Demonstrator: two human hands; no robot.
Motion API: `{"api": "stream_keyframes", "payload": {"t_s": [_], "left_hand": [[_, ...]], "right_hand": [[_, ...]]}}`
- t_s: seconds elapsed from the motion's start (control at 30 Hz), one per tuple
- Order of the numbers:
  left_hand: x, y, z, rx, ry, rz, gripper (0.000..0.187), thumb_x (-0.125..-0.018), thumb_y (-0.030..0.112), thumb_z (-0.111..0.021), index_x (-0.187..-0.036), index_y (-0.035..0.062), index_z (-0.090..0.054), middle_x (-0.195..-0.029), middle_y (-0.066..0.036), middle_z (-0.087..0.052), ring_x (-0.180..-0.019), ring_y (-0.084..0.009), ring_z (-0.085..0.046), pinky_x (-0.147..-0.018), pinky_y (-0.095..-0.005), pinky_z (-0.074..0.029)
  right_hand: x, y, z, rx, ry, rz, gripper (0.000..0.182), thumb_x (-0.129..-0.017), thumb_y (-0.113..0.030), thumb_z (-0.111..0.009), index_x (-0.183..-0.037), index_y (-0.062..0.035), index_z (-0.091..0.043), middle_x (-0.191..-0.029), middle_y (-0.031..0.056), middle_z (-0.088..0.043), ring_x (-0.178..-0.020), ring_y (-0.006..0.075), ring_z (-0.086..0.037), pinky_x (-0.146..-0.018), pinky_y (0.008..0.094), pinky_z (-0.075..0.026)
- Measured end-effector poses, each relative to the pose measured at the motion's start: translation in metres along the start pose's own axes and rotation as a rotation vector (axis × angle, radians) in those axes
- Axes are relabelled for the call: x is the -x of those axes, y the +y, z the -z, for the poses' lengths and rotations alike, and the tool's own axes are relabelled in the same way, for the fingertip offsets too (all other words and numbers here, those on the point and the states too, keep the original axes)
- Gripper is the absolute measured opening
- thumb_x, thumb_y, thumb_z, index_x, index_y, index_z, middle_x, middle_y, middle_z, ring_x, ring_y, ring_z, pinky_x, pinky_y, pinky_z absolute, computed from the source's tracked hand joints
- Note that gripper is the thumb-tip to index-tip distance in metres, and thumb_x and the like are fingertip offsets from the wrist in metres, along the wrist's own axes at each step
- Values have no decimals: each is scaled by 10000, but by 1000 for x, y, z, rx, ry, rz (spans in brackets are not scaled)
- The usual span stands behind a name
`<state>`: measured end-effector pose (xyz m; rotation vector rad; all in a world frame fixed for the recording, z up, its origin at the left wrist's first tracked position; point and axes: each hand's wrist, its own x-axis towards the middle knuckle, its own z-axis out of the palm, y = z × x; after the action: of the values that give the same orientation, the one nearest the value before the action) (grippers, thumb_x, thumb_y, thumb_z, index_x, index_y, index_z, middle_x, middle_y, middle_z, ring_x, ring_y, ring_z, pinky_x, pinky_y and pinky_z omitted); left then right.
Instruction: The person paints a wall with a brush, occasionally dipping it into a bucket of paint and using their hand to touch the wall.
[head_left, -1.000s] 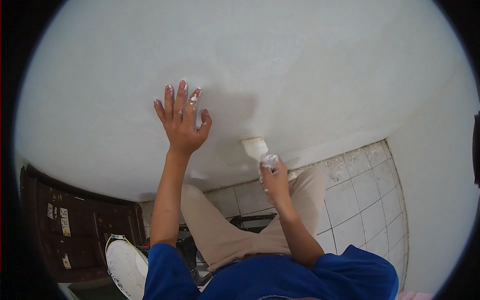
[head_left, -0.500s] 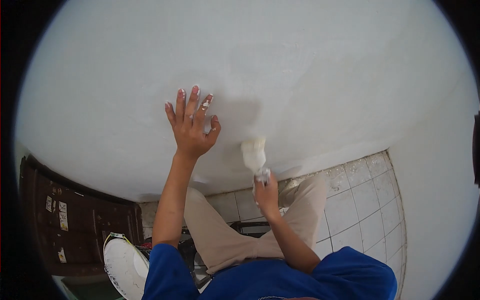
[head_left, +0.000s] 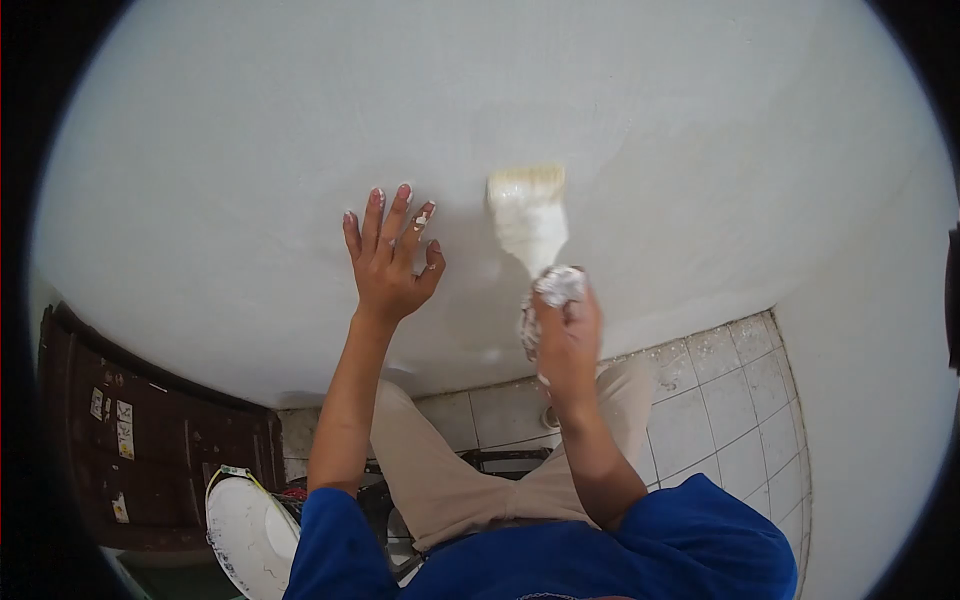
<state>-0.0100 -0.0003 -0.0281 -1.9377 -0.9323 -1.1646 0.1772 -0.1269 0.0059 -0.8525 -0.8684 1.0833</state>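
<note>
My right hand (head_left: 566,335) is wrapped round the handle of a wide paintbrush (head_left: 530,215) coated in white paint. Its pale bristles point up the wall (head_left: 650,200) and appear to touch it. White paint covers my right thumb and fingers. To the left of the brush, my left hand (head_left: 392,265) is held against the wall with fingers spread and nothing in it. Specks of white paint show on its fingertips. A darker, damp-looking patch lies on the wall around the brush.
Below the wall runs a tiled floor (head_left: 690,415) spattered with white. A dark brown door or cabinet panel (head_left: 160,450) with stickers stands at lower left. Beside it is a white bucket (head_left: 245,530) with a wire handle. Another wall (head_left: 870,400) rises on the right.
My right hand and the paintbrush have moved up the wall and slightly right. My left hand has shifted a little down and right, still spread.
</note>
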Motion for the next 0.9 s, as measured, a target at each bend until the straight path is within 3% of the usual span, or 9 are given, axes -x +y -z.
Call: {"api": "stream_keyframes", "payload": {"t_s": [0.1,0.2,0.3,0.37,0.43,0.5,0.67,0.8,0.9], "left_hand": [[2,-3,-4,5,11,-11,418,-801,203,-603,-1200,81,-600,-1433,-130,-434,-1382,-370,-298,-1135,-546,-96],[10,-2,-5,10,7,-8,424,-803,197,-597,-1208,74,-593,-1435,-129,-432,-1382,-366,-301,-1136,-542,-95],[10,-4,-6,9,15,-10,434,-802,191,-595,-1220,72,-584,-1435,-128,-432,-1381,-364,-303,-1138,-538,-95],[11,-2,-6,20,19,-2,441,-800,186,-594,-1227,75,-578,-1433,-128,-434,-1382,-361,-302,-1138,-536,-95],[11,1,-9,19,13,24,445,-799,187,-595,-1230,79,-575,-1430,-129,-436,-1382,-362,-300,-1137,-539,-95],[13,0,-7,12,1,32,445,-798,188,-595,-1229,82,-577,-1428,-129,-437,-1382,-362,-297,-1136,-541,-97],[14,0,-8,-8,-16,29,423,-797,193,-595,-1206,84,-596,-1426,-128,-438,-1383,-365,-293,-1133,-547,-103],[15,-3,-8,4,-4,0,408,-802,195,-593,-1192,80,-603,-1423,-138,-438,-1383,-366,-291,-1132,-548,-107],[12,-5,-10,-6,4,-4,412,-801,192,-596,-1197,74,-597,-1423,-146,-436,-1384,-366,-289,-1131,-549,-106]], "right_hand": [[1,97,27,397,44,295,74,-964,-133,-503,-978,-60,-501,-724,-32,-480,-550,12,-412,-454,186,-327],[43,107,38,109,104,-340,42,-959,-100,-494,-917,-93,-497,-681,-38,-465,-507,37,-399,-435,202,-320],[50,91,49,117,108,-211,77,-958,-136,-502,-964,-59,-509,-731,-39,-484,-611,21,-436,-518,192,-357],[30,45,39,254,86,135,68,-957,-129,-495,-955,-62,-505,-730,-39,-484,-612,21,-427,-522,192,-354],[5,-5,19,198,94,282,63,-953,-124,-500,-938,-62,-501,-725,-39,-472,-609,24,-414,-523,197,-352],[-13,-35,9,74,47,208,66,-951,-114,-490,-931,-52,-496,-720,-28,-460,-634,41,-410,-554,213,-360],[-28,51,21,359,43,315,127,-973,-146,-456,-948,-28,-496,-706,-14,-452,-631,59,-410,-552,243,-367],[27,110,45,258,-20,-111,39,-958,-70,-463,-929,-67,-489,-708,-37,-477,-580,25,-416,-497,195,-343],[38,106,51,286,6,-64,107,-963,-114,-461,-927,-29,-515,-691,-21,-472,-635,52,-430,-562,230,-371]]}}
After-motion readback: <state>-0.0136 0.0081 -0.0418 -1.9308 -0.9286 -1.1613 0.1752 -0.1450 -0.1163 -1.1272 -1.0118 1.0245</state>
